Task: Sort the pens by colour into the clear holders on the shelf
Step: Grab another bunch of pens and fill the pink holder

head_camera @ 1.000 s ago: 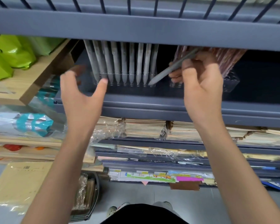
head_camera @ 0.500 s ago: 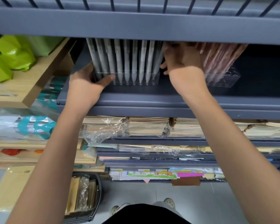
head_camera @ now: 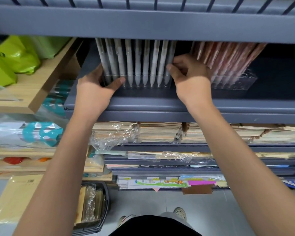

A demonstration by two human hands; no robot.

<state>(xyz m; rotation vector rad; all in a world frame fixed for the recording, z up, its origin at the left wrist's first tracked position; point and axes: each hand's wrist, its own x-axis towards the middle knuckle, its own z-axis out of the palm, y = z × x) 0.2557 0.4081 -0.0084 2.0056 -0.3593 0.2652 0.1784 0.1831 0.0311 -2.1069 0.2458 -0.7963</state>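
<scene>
Several grey pens point(head_camera: 138, 62) stand upright in a clear holder point(head_camera: 143, 83) on the dark grey shelf point(head_camera: 160, 103). To its right, a second clear holder point(head_camera: 237, 82) carries reddish-brown pens point(head_camera: 228, 55) that lean to the right, with free holes at its right end. My left hand point(head_camera: 92, 89) grips the left end of the grey pens' holder, thumb across its front. My right hand point(head_camera: 191, 77) is at that holder's right end, thumb and fingers pinched on the rightmost grey pen point(head_camera: 169, 53). The pens' tops are hidden behind the upper shelf beam.
The upper shelf beam point(head_camera: 143, 23) hangs low over the pens. Green bags point(head_camera: 15, 57) lie on a wooden shelf point(head_camera: 41, 82) at left. Wrapped paper stacks point(head_camera: 160, 132) fill the shelves below. A black basket point(head_camera: 92, 206) stands on the floor.
My right hand brought a grey pen from in front of the shelf into the right end of the holder. My left hand went from open in the air to gripping the holder's left end.
</scene>
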